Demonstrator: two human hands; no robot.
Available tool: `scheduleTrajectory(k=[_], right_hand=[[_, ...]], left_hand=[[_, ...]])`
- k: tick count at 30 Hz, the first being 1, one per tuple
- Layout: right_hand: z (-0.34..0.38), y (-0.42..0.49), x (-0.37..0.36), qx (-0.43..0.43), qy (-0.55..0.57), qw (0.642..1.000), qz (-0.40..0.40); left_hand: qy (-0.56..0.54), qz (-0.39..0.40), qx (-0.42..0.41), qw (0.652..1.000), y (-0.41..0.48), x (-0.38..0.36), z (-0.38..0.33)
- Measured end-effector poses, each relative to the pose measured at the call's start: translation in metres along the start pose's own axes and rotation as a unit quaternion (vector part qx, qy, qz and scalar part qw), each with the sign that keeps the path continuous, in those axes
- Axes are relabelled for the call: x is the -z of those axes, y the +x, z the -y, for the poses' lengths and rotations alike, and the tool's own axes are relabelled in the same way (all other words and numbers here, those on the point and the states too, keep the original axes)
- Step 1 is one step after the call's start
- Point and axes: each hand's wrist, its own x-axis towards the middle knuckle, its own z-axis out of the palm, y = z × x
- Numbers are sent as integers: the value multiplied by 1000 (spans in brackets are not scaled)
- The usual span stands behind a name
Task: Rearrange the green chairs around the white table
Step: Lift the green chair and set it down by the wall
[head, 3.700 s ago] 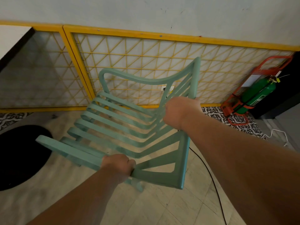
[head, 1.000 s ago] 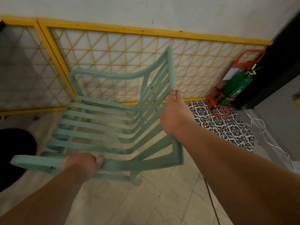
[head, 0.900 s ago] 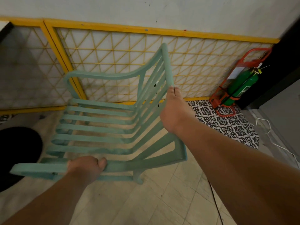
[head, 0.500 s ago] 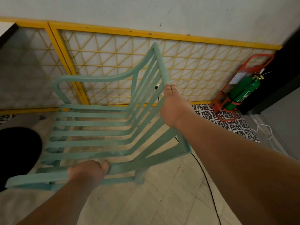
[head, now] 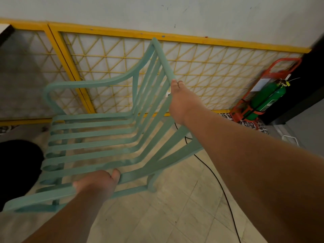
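A pale green slatted armchair (head: 98, 137) fills the middle of the head view, its seat facing left and its back on the right. My left hand (head: 98, 183) grips the near armrest from above. My right hand (head: 180, 102) holds the right edge of the backrest, fingers wrapped round it. A rear leg of the chair (head: 152, 181) is on or just above the tiled floor; I cannot tell which. A sliver of the white table's top (head: 3, 27) with its dark edge shows at the far upper left.
A yellow lattice panel (head: 201, 71) runs along the wall right behind the chair. A green cylinder in a red stand (head: 264, 100) leans at the right. A black cable (head: 219, 183) crosses the tiles. A black round shape (head: 17, 169) lies on the floor at left.
The chair has turned and come down level, its back now more upright and nearer the lattice. Both hands have kept their grip; my right hand has slid a little up the backrest edge.
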Motion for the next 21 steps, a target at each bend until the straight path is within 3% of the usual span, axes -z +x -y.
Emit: scheduleTrajectory(k=[7,11,14,17,21], right_hand=[[-3,-3,5,-14,49,998,-21],[-10,-16,6,-44,187,977,-90],[-21,-29,3,-64,304,950,-27],[-31,-38,-1,-87,425,900,47],[-33,-42,-4,-81,425,900,45]], left_hand=[[24,8,-10,1000,-4,7,-4],[-28,-46,11,998,-3,2,-3],[26,-55,-66,996,2,-2,6],[82,-43,-131,987,12,-8,14],[65,-59,-127,988,24,-16,20]])
